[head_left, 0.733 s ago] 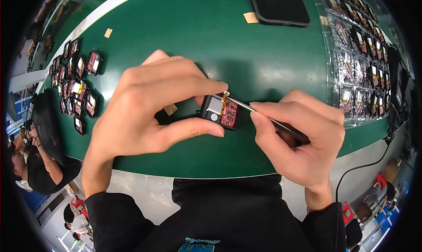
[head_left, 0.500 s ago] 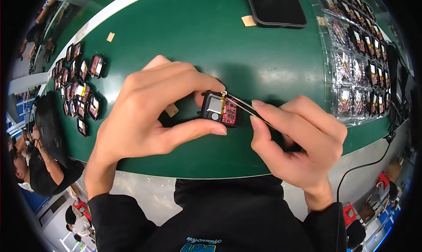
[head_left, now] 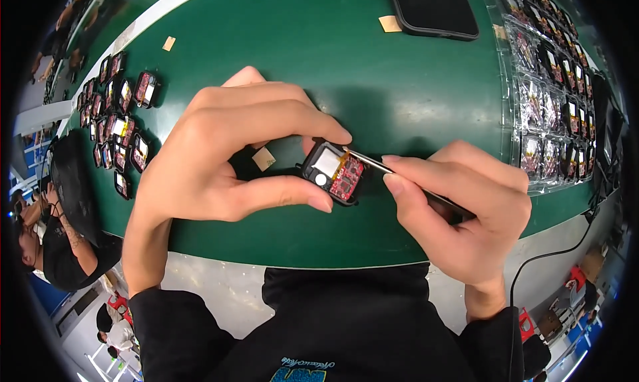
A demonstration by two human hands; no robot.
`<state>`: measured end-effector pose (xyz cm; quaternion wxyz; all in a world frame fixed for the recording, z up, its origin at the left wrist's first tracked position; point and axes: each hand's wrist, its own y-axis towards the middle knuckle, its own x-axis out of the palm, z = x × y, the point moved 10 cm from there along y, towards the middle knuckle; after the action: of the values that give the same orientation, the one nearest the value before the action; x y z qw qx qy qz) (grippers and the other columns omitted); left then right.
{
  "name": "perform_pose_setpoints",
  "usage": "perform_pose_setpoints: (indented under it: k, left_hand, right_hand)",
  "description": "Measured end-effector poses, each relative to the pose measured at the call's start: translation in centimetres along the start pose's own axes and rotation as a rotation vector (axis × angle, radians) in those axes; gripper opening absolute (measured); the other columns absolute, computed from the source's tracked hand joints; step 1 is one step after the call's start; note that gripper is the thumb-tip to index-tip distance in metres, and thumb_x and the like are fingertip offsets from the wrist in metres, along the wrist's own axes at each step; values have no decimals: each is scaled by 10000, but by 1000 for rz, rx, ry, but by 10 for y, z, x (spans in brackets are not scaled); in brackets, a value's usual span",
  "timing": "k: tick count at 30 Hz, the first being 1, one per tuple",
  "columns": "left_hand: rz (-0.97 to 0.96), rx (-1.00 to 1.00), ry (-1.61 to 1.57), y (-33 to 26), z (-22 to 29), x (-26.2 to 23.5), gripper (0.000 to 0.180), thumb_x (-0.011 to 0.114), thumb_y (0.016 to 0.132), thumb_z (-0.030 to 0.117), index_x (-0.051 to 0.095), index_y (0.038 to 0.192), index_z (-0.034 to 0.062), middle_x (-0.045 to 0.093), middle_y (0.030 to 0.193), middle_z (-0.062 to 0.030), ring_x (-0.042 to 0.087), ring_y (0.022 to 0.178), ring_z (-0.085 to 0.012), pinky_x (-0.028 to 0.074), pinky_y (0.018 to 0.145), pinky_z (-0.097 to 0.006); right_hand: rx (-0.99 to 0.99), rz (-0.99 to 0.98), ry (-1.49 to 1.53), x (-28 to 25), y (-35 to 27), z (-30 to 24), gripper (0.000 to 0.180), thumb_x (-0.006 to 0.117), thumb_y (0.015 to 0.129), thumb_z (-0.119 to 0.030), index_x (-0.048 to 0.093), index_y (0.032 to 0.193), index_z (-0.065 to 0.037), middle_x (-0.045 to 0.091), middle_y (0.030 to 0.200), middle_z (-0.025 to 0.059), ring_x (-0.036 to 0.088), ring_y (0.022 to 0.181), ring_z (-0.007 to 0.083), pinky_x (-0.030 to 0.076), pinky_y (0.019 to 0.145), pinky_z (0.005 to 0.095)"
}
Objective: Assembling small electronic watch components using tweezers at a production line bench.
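Note:
Between the thumb and fingers of my left hand (head_left: 233, 152) is a small black device housing (head_left: 333, 173), tilted a little. Inside it show a silvery rectangular cell, a white round part, a strip of amber tape and a red circuit board. My right hand (head_left: 466, 205) is closed around a pair of metal tweezers (head_left: 368, 161). Their tips meet the housing's upper edge near the amber tape, beside my left fingertips; whether they pinch anything there is too small to tell.
Several similar open housings (head_left: 120, 125) lie grouped at the left of the green table (head_left: 266, 42). Clear plastic trays (head_left: 532, 125) with more units stand at the right. A black phone (head_left: 436, 9) lies at the back, near small tan paper pieces (head_left: 264, 158). A person (head_left: 73, 242) sits at far left.
The housing has turned clockwise slightly in my left hand. The tweezers' tips have closed together, and my right hand has shifted slightly right.

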<state>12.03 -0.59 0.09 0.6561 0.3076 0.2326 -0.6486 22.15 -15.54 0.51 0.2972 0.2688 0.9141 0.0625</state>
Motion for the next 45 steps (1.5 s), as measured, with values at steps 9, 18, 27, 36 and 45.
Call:
perform_pose_setpoints:
  k: [9, 18, 27, 36, 45]
  left_hand:
    - [-7, 42, 13, 2, 1, 2, 663, 968, 707, 520, 852, 1143, 33, 791, 919, -71, 704, 822, -210, 381, 786, -354]
    - [-52, 37, 49, 2, 5, 7, 573, 958, 758, 507, 836, 1112, 74, 814, 967, -29, 708, 838, -203, 379, 780, -349]
    - [-54, 50, 32, 0, 3, 5, 529, 961, 778, 471, 831, 1111, 81, 818, 981, -20, 711, 840, -201, 395, 796, -347]
    - [-59, 52, 35, 3, 3, 6, 533, 963, 774, 473, 832, 1108, 79, 815, 970, -23, 710, 837, -200, 379, 784, -343]
    - [-53, 55, 25, 4, 5, 5, 523, 991, 747, 423, 833, 1110, 80, 819, 988, -22, 711, 844, -195, 376, 784, -347]
  right_hand:
    - [14, -24, 29, 1, 0, 4, 207, 844, 800, 78, 872, 995, 12, 667, 694, 23, 480, 525, 45, 293, 479, 241]
    - [6, -34, 18, 2, -1, 3, 220, 844, 792, 78, 875, 997, 2, 656, 694, 13, 463, 519, 43, 284, 477, 245]
    - [38, -44, 40, 3, -1, 5, 223, 854, 799, 64, 876, 1012, 1, 666, 704, 17, 481, 535, 47, 301, 490, 244]
    - [32, -43, 45, 3, -4, 6, 225, 846, 811, 82, 877, 1018, -1, 663, 706, 17, 484, 536, 44, 301, 488, 245]
    - [-9, -38, 16, 1, -3, 1, 195, 851, 794, 71, 851, 975, -3, 634, 683, 21, 490, 492, 85, 340, 460, 268]
